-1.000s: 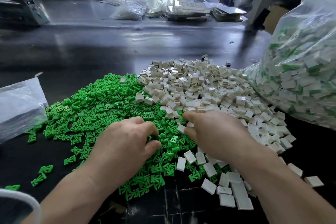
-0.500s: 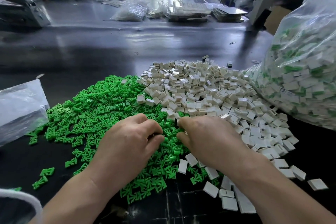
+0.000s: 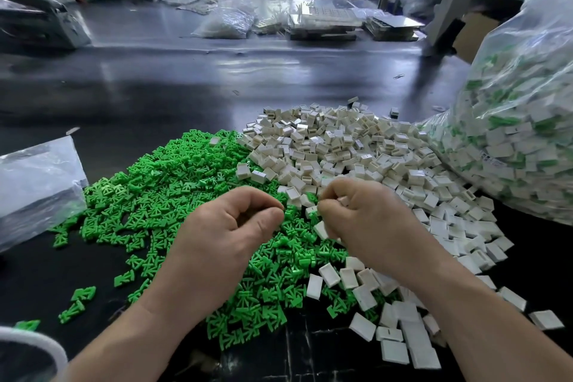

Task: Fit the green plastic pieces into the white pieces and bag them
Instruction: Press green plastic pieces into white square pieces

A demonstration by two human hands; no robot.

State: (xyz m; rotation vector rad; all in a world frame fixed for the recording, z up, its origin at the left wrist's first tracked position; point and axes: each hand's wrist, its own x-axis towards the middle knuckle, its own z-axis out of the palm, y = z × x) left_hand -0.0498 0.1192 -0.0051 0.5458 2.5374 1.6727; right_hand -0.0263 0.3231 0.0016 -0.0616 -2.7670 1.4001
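Note:
A heap of green plastic pieces [image 3: 173, 189] covers the black table at centre left. Touching it on the right is a heap of white pieces [image 3: 344, 146]. My left hand [image 3: 229, 236] hovers over the green heap, curled into a fist with thumb pressed to forefinger; whatever is inside is hidden. Close beside it, my right hand [image 3: 369, 220] is curled too, and a white piece [image 3: 321, 230] shows at its lower edge. A large clear bag [image 3: 514, 133] full of fitted white-and-green pieces bulges at the right.
A folded clear plastic bag [image 3: 37, 183] lies at the left table edge. Loose white pieces [image 3: 400, 347] are scattered near the front. At the back stand more bags [image 3: 223, 25], flat trays [image 3: 322, 25] and a grey machine [image 3: 37, 22]. A white rim [image 3: 40, 347] sits bottom left.
Both hands have lifted from the piles and curled shut, drawing closer together. The right hand came away from the white pieces with one in its fingers.

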